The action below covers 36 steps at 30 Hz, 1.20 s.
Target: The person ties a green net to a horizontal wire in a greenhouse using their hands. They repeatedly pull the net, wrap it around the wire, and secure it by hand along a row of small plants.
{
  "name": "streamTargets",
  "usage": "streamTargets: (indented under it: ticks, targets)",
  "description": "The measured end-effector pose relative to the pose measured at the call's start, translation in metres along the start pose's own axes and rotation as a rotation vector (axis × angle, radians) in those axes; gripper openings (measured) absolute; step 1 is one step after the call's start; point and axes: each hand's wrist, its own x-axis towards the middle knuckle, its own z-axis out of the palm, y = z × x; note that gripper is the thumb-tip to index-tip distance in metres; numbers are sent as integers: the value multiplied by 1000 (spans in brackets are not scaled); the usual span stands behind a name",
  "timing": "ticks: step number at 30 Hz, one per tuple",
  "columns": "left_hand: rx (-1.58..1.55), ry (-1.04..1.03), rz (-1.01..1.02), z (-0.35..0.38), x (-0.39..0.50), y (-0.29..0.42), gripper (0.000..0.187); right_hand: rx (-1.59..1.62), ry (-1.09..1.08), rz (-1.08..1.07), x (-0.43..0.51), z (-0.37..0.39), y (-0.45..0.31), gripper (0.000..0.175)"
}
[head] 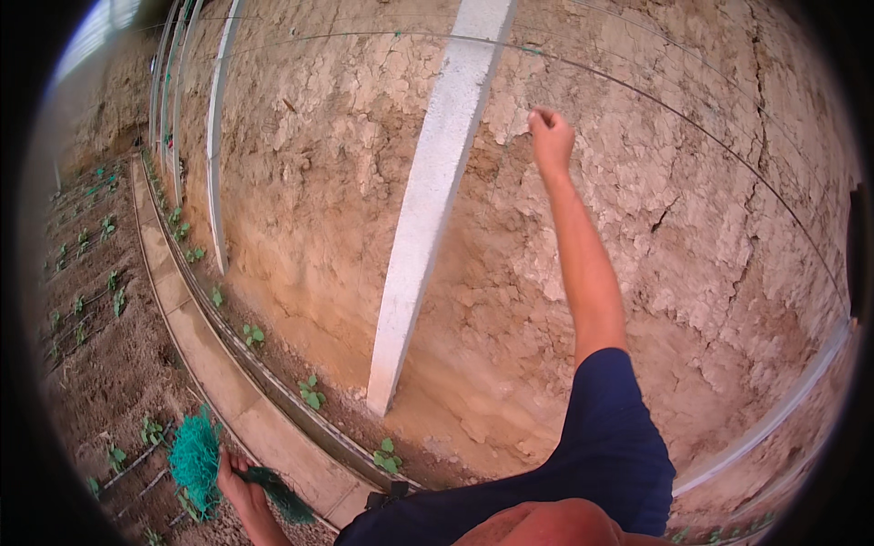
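My left hand [239, 478] is low on the left, closed around a bundle of green plastic twine [196, 464]; its loose frayed part shows to the left of the fist and a darker tail hangs to the right. My right arm is raised towards the earthen wall [519, 273]. My right hand [552, 133] has its thumb and index finger pinched together, below a thin horizontal wire [614, 80]. A faint thin strand seems to hang to the left of the fingers; whether they hold it cannot be told. A white concrete post [430, 198] leans left of that hand.
A narrow paved walkway [205, 334] with a channel [287, 403] beside it runs along the wall's foot. Small leafy seedlings [311, 392] grow by the wall, others in the soil bed [116, 355] at left. More posts [214, 157] stand further off.
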Motion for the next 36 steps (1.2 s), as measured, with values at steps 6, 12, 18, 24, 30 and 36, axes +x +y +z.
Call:
streamTargets:
  ticks: [6,12,18,24,30,36]
  targets:
    - [25,16,36,-8,32,4,29,-730,77,-440,121,16,-51,20]
    - [9,42,108,15,66,-4,29,-1003,-80,-487,171,56,-32,19]
    - [11,52,136,56,100,-3,27,-1076,-148,-485,180,63,-6,21]
    - [-5,10,74,88,149,-24,27,-863,-124,-541,175,57,4,21]
    - [11,-75,-52,109,198,-46,24,-798,29,-509,177,70,-2,21]
    - [16,-119,-144,120,252,-39,27,-909,62,-662,138,81,2,17]
